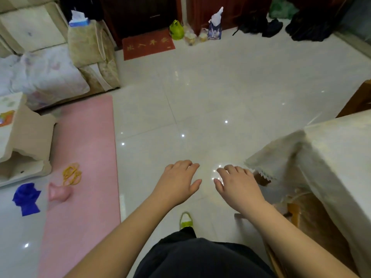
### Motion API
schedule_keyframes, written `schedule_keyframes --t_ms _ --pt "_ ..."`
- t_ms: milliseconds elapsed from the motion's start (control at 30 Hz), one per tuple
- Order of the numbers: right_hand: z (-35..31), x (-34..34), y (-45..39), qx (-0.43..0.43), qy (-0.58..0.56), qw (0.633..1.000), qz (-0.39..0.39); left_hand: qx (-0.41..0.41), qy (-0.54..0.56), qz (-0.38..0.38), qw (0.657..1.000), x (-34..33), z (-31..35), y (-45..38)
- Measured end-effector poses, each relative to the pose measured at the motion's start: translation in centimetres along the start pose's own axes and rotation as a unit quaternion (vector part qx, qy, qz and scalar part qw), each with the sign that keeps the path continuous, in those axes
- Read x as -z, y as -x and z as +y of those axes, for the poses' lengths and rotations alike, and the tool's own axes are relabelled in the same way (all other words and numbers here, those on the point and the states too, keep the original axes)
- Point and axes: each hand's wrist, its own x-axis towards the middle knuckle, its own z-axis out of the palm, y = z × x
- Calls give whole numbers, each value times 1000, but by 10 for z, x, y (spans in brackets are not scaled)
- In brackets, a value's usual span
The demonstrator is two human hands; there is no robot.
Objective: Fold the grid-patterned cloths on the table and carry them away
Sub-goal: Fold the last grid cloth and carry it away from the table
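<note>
Cream cloth (331,149): drapes over the counter (313,213) at right of frame; no grid pattern can be made out.
Left hand (178,182): lower centre, fingers spread, holding nothing, above the floor (200,97).
Right hand (239,187): just beside the cloth's frayed corner, fingers relaxed, holding nothing.
Pink mat (84,157): left of frame.

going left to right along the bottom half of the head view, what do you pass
blue plastic bag → yellow rubber bands on the pink mat → left hand → right hand → cloth-covered table
</note>
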Motion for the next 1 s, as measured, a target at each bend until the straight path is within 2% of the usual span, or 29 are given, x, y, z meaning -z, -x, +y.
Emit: schedule_keyframes --t_ms 100,233,467,867,1000 --pt "-12 23 -40 -22 5 999 31 -27 -18 12 999 27 -31 -35" --pt "-16 50 -87 -59 -10 998 20 -55 -33 24 998 63 -66 -90" --pt "11 76 -163 -83 -25 996 37 -88 -41 30 995 85 -69 -184" --pt "154 112 -283 -145 -52 988 22 -162 -56 0 985 127 -8 -374" --pt "204 135 -313 -164 -47 985 23 -180 -57 15 982 146 15 -438"
